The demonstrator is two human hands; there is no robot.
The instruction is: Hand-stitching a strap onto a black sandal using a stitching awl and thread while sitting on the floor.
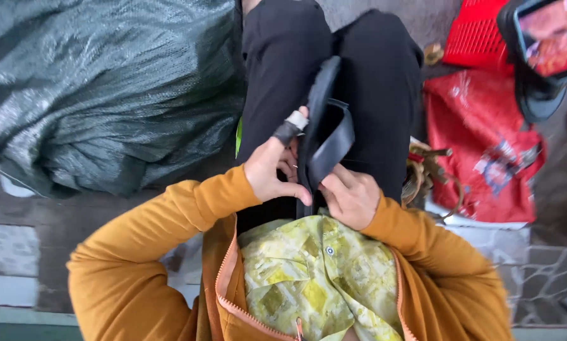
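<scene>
Object: a black sandal (322,120) with a wide strap is held upright over the lap, between the knees of the black trousers (384,76).
Left hand: the left hand (272,170) is closed on the sandal's edge, thumb and forefinger pinched near the lower end; a dark, taped wrap is seen on one finger.
Right hand: the right hand (352,197) is curled against the strap's lower part, fingers bent on it.
Handling: the sandal is judged light; the sole looks fairly stiff, the strap pliable and smooth. It is best gripped by the sole's edges, with the strap left free.
Hidden: the sandal's lower end is covered by both hands; whether the strap is attached there cannot be told.
Unclear: the brown tangle (425,173) beside the red bag (485,139) is blurred, and the green woven sack (107,88) is cut off.
</scene>
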